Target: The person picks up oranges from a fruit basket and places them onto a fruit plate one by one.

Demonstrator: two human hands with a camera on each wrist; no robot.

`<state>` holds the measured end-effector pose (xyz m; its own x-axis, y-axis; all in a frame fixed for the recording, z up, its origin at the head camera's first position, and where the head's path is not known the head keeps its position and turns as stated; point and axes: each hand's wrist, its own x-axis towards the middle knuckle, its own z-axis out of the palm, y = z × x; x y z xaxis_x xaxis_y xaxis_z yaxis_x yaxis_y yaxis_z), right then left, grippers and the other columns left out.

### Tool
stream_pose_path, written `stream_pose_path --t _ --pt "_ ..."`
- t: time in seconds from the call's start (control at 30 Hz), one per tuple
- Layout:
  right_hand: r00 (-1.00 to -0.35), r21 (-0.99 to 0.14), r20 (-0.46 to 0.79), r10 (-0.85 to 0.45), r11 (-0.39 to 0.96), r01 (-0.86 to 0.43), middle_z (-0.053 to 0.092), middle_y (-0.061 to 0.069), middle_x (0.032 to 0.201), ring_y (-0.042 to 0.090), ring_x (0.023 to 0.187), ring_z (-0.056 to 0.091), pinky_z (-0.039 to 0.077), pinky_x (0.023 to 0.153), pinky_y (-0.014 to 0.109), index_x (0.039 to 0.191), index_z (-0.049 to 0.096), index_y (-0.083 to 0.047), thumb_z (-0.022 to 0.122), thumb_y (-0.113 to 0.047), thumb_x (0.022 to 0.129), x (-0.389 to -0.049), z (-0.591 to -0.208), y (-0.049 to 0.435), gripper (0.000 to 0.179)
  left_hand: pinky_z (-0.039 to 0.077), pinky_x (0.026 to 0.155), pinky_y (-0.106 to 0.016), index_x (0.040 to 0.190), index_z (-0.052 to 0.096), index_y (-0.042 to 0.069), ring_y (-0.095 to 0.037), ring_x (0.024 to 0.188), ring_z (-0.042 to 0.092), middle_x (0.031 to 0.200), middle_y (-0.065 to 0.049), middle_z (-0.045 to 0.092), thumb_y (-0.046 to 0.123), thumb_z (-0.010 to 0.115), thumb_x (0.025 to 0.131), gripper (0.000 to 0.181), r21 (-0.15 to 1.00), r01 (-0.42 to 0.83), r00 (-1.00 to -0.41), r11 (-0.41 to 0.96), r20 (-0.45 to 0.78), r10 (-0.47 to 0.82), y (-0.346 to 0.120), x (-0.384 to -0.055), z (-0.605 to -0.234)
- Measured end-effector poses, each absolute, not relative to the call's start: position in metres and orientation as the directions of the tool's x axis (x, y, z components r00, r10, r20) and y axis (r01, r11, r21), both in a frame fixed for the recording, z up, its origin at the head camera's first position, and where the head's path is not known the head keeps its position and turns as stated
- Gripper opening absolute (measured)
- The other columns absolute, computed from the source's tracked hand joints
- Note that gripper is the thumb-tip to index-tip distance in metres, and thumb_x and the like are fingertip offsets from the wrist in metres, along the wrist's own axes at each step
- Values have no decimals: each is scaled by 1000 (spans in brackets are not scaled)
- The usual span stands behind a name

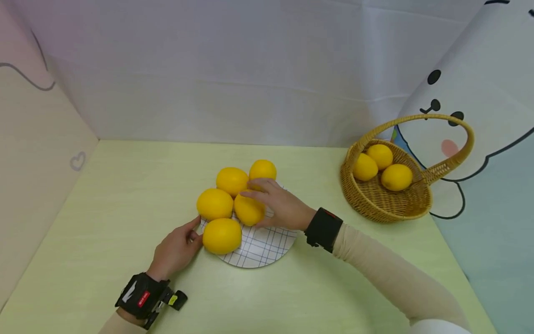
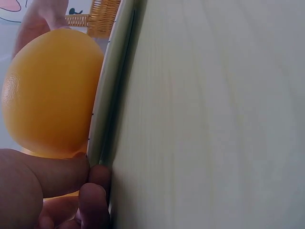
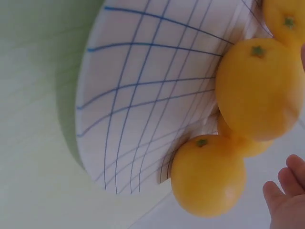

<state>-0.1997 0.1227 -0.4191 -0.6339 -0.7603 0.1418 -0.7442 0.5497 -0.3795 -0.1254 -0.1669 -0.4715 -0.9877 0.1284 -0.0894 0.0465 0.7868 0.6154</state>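
Observation:
Several yellow-orange oranges sit on a white plate [image 1: 267, 250] with blue grid lines. The left hand [image 1: 177, 250] pinches the plate's left rim [image 2: 97, 105], close beside the nearest orange [image 1: 222, 235]. The right hand [image 1: 283, 206] reaches over another orange [image 1: 249, 211], its fingers spread on the far side and its thumb on the near side. In the right wrist view its fingertips [image 3: 286, 183] stand apart from that orange [image 3: 257, 90], which shows a green stem mark. Another orange [image 1: 263, 170] lies at the plate's far edge.
A wicker basket [image 1: 390, 211] with a tall arched handle stands at the table's back right, holding three oranges. Pale wooden table [image 1: 137, 176] surrounds the plate. A light cloth [image 1: 250, 93] hangs behind, and printed panels stand at both sides.

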Motion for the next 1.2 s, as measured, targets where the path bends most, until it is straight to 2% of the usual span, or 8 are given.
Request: stream_pose_path --t 0.17,0.27,0.4,0.57,0.77,1.0,1.1,1.2 --pt "-652 -391 225 -724 546 -741 39 12 146 22 134 32 33 106 39 141 48 -18 62 -54 82 -199 -405 139 71 30 46 -27 140 50 2 -13 58 43 82 1 61 23 57 91 53 614 45 -988 788 -90 127 -167 -126 -473" --pt "-661 -403 286 -693 539 -740 44 11 142 23 131 36 35 105 41 135 53 -13 54 -53 89 -198 -394 151 61 30 46 -28 140 50 2 -14 58 43 82 1 61 23 57 91 54 612 43 -987 790 -94 127 -167 -126 -474" --pt "-658 -387 403 -636 533 -752 54 12 131 23 123 44 36 102 40 124 61 -7 61 -35 90 -198 -381 173 44 30 47 -28 140 50 3 -14 59 44 82 0 61 23 57 91 53 612 41 -987 790 -97 126 -167 -126 -474" --pt "-675 -362 497 -546 576 -733 61 11 120 24 115 49 39 98 42 114 65 -6 66 -17 87 -202 -367 209 30 30 46 -28 140 50 3 -14 59 43 83 0 61 24 57 92 53 620 48 -986 783 -94 135 -167 -124 -472" --pt "-726 -402 549 -414 631 -663 64 11 116 25 111 51 37 95 44 111 67 -5 64 -8 87 -207 -350 247 24 29 46 -28 139 51 2 -13 58 43 82 1 61 24 57 92 52 623 53 -987 781 -88 137 -168 -123 -470" --pt "-685 -376 683 -252 683 -626 69 14 101 21 99 55 37 89 30 95 72 0 65 -5 86 -221 -342 289 13 29 46 -27 139 51 1 -13 58 43 82 1 61 24 57 92 52 624 56 -987 779 -81 136 -168 -123 -470" --pt "-673 -354 713 -196 728 -587 68 16 97 15 93 53 36 85 25 92 71 4 64 -8 87 -227 -340 309 15 29 46 -27 139 51 1 -13 57 42 82 1 61 24 57 92 52 627 60 -988 777 -76 138 -167 -123 -470" --pt "-662 -326 731 -167 766 -554 67 18 93 16 88 53 37 83 25 91 70 6 63 -9 86 -233 -339 326 17 29 46 -27 138 51 1 -13 57 43 82 1 61 24 57 92 52 627 63 -988 777 -72 138 -167 -123 -470"
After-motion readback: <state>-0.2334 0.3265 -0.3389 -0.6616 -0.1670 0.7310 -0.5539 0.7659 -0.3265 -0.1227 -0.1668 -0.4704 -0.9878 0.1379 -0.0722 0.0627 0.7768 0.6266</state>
